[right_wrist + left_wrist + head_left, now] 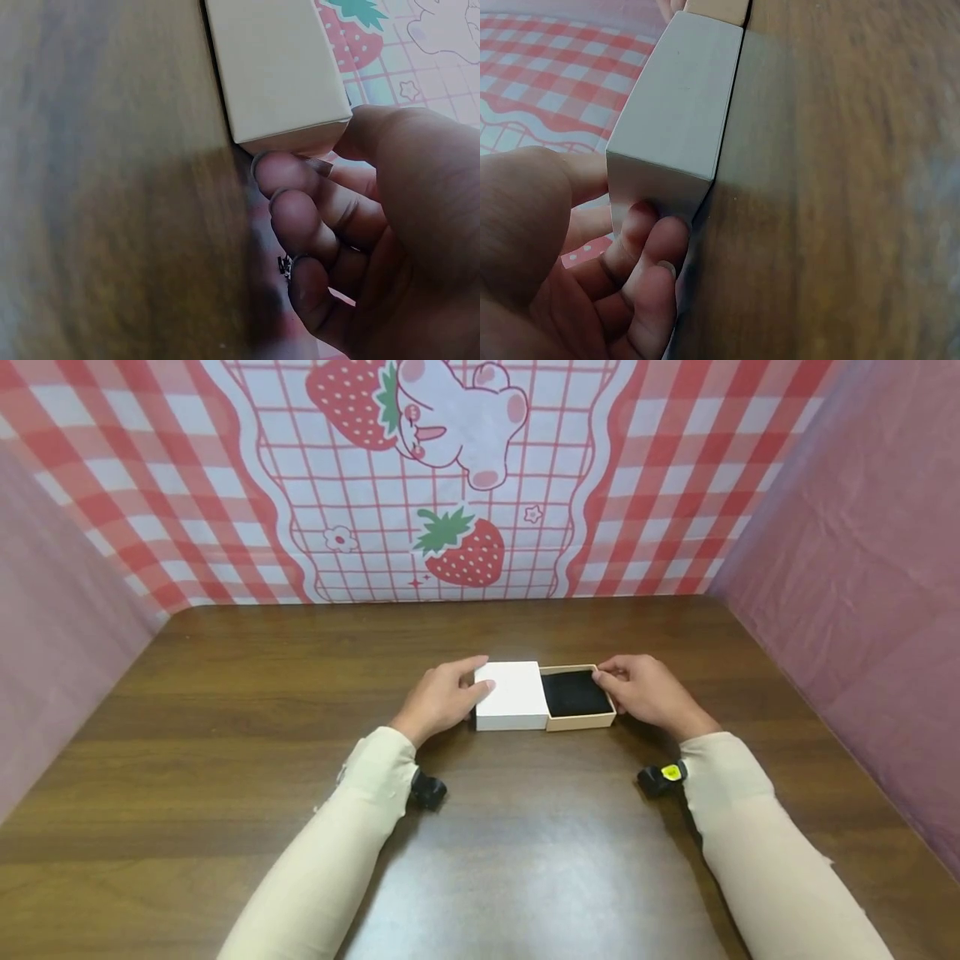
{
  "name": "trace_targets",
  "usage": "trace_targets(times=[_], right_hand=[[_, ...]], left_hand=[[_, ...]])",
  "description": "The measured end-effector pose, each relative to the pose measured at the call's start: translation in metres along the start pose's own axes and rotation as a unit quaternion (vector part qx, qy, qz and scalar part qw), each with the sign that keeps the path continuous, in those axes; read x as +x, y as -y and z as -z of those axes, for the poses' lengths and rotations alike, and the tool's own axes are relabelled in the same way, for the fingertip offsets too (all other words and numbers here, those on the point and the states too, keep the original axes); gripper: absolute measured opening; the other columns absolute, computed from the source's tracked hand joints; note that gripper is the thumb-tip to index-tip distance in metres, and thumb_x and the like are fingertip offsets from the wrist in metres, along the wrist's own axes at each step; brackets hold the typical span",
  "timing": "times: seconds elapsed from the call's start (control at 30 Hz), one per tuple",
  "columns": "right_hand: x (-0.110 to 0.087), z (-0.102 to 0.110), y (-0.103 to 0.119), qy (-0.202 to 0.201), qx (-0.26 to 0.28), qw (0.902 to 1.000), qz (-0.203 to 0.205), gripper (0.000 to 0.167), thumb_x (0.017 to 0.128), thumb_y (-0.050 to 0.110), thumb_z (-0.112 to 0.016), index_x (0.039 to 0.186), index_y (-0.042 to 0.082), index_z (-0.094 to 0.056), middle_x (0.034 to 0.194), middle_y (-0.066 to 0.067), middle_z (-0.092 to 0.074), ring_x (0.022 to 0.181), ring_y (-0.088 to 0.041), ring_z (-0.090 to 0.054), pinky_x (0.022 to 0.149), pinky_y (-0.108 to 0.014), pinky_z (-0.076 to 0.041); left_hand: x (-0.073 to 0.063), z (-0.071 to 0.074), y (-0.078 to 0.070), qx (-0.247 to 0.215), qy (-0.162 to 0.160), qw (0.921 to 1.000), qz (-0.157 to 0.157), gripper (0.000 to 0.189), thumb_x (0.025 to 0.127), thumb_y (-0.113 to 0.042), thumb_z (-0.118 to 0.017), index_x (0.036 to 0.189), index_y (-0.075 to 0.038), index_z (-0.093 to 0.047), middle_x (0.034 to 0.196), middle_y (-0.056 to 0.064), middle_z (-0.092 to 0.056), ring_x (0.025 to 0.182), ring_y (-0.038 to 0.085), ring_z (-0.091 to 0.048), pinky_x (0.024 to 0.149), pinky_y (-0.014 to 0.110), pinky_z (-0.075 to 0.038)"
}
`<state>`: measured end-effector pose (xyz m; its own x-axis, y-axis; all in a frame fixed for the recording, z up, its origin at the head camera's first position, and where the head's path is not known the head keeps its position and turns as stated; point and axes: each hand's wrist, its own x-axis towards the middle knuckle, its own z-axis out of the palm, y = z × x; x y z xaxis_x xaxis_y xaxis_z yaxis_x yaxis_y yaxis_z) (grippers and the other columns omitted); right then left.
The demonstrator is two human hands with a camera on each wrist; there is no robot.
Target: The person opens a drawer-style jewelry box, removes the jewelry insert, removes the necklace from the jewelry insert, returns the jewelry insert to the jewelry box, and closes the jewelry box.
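Note:
A small white box sleeve (512, 695) lies on the table with a beige cardboard drawer (581, 723) sticking out of its right side. Black padding (576, 693) fills the visible part of the drawer. My left hand (444, 695) holds the sleeve's left end, thumb on top; in the left wrist view its curled fingers (660, 240) touch the end face of the sleeve (679, 97). At the drawer's right end, my right hand (643, 692) pinches the edge with its thumb. The right wrist view shows curled fingers (292, 217) below the drawer's end (281, 75).
The brown wooden table (225, 760) spreads around the box. A checked strawberry-print cloth (457, 485) hangs behind it, and pink cloths (862, 568) stand at the sides. Black straps with cameras (429, 790) sit on both wrists.

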<state>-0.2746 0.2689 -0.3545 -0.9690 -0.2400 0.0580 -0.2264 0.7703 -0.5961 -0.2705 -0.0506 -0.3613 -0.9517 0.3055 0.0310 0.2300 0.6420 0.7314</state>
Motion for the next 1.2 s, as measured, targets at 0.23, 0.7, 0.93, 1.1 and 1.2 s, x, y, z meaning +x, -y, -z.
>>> trace_targets(times=[0.23,0.7,0.93,1.1,1.2], right_hand=[[-0.0014,0.0013,0.0008,-0.009,-0.002,1.0000,-0.001,0.031,0.102,0.024,-0.060,0.114,-0.004,-0.068,0.066,-0.004,-0.060,0.062,-0.020,-0.056,0.059,-0.033,-0.043],[-0.0001,-0.0011,-0.0002,-0.015,-0.002,0.9999,0.005,0.032,0.102,0.025,-0.060,0.113,-0.004,-0.068,0.067,-0.004,-0.061,0.064,-0.020,-0.057,0.063,-0.035,-0.044],[0.0016,-0.0036,0.0017,-0.012,0.001,0.9999,0.009,0.032,0.102,0.025,-0.059,0.112,-0.004,-0.069,0.066,-0.003,-0.061,0.064,-0.020,-0.058,0.064,-0.035,-0.045],[0.0010,-0.0031,0.0017,-0.009,0.002,0.9999,0.005,0.031,0.103,0.024,-0.059,0.113,-0.004,-0.068,0.067,-0.003,-0.061,0.064,-0.020,-0.058,0.063,-0.035,-0.045],[0.0006,-0.0030,0.0015,-0.009,0.004,0.9999,0.003,0.032,0.103,0.025,-0.058,0.114,-0.004,-0.068,0.068,-0.004,-0.061,0.065,-0.021,-0.059,0.063,-0.034,-0.046]], left_hand=[[0.0004,0.0004,-0.0005,0.000,0.002,1.0000,0.000,0.055,0.100,-0.044,-0.059,0.150,-0.023,-0.049,0.074,0.005,-0.060,0.062,0.017,-0.061,0.061,0.036,-0.045],[0.0005,-0.0001,0.0000,0.004,-0.001,1.0000,0.003,0.053,0.100,-0.043,-0.060,0.149,-0.024,-0.051,0.076,0.005,-0.059,0.062,0.016,-0.061,0.063,0.035,-0.046],[0.0002,-0.0003,0.0001,0.002,0.000,1.0000,0.003,0.053,0.100,-0.043,-0.060,0.149,-0.024,-0.051,0.076,0.005,-0.059,0.063,0.015,-0.063,0.063,0.035,-0.046],[0.0009,-0.0007,0.0005,0.005,0.001,1.0000,0.003,0.054,0.100,-0.043,-0.060,0.149,-0.024,-0.050,0.075,0.005,-0.059,0.063,0.015,-0.063,0.063,0.035,-0.047],[0.0009,-0.0009,0.0003,0.005,0.000,1.0000,0.003,0.054,0.100,-0.043,-0.060,0.149,-0.024,-0.051,0.075,0.005,-0.059,0.062,0.015,-0.063,0.063,0.036,-0.047]])
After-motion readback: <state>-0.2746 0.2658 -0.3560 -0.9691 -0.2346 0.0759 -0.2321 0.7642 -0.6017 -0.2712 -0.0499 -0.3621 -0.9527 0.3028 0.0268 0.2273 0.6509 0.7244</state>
